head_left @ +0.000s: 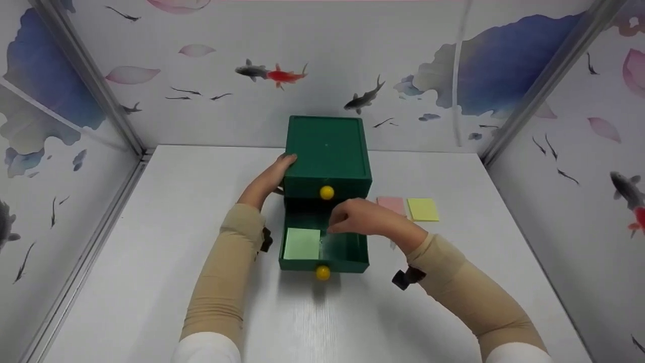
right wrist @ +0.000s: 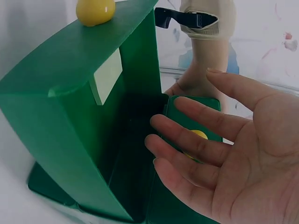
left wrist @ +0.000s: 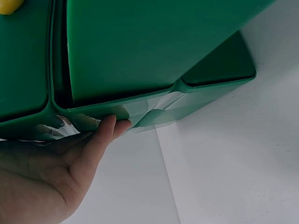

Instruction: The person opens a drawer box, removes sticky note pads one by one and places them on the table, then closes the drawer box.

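A green two-drawer cabinet (head_left: 326, 148) with yellow knobs stands on the white table. Its lower drawer (head_left: 345, 248) is pulled out, while the upper one is closed. At the left front of that drawer lies a light green sticky note pad (head_left: 302, 244). My left hand (head_left: 271, 177) rests against the cabinet's left side, its fingers (left wrist: 100, 135) touching the clear tape there. Over the open drawer hovers my right hand (head_left: 370, 218), to the right of the pad. The right wrist view shows its fingers (right wrist: 196, 144) spread and relaxed, holding nothing.
To the right of the cabinet, a pink sticky note pad (head_left: 391, 204) and a yellow one (head_left: 423, 209) lie side by side on the table (head_left: 176, 242). Printed panels with fish and petals enclose the table's back and sides.
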A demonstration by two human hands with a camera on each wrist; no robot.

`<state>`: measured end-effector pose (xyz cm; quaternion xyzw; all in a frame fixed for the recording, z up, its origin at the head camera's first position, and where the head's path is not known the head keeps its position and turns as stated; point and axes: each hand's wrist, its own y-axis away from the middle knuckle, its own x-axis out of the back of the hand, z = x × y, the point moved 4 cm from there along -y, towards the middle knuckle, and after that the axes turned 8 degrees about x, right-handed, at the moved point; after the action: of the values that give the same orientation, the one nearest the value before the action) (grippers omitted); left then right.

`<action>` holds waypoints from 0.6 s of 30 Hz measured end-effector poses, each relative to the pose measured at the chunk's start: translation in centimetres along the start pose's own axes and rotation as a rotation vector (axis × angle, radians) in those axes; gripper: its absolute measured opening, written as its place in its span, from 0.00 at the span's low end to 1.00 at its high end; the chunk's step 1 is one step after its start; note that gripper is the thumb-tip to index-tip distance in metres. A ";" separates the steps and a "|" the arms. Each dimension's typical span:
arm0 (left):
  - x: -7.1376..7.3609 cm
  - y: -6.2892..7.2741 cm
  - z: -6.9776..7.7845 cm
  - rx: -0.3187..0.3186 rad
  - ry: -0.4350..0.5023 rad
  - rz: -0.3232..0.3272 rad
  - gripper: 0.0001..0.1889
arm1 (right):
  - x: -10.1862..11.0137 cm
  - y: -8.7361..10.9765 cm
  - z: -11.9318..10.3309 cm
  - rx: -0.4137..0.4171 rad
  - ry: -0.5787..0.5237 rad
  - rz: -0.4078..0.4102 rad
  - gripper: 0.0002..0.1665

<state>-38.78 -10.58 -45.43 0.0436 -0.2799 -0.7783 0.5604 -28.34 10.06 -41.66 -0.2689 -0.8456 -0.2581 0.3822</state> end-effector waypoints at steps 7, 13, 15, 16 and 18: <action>0.1 0.0 -0.1 0.008 0.003 -0.001 0.42 | -0.7 -1.4 -0.1 -0.029 -0.026 -0.020 0.14; 0.1 0.0 -0.1 -0.007 0.006 0.005 0.43 | -1.1 -2.5 0.1 -0.037 -0.067 0.000 0.14; 0.0 0.0 -0.1 -0.011 0.008 0.005 0.43 | -1.3 -2.9 0.1 -0.044 -0.073 0.009 0.15; 0.0 0.0 -0.1 -0.012 0.010 0.006 0.42 | -1.4 -3.1 0.2 -0.054 -0.078 0.012 0.15; 0.0 0.0 -0.1 -0.014 0.006 0.006 0.42 | -1.6 -3.4 0.4 -0.078 -0.080 0.019 0.16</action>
<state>-38.71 -10.63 -45.52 0.0414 -0.2728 -0.7784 0.5638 -29.86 7.46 -43.87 -0.3018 -0.8470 -0.2762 0.3395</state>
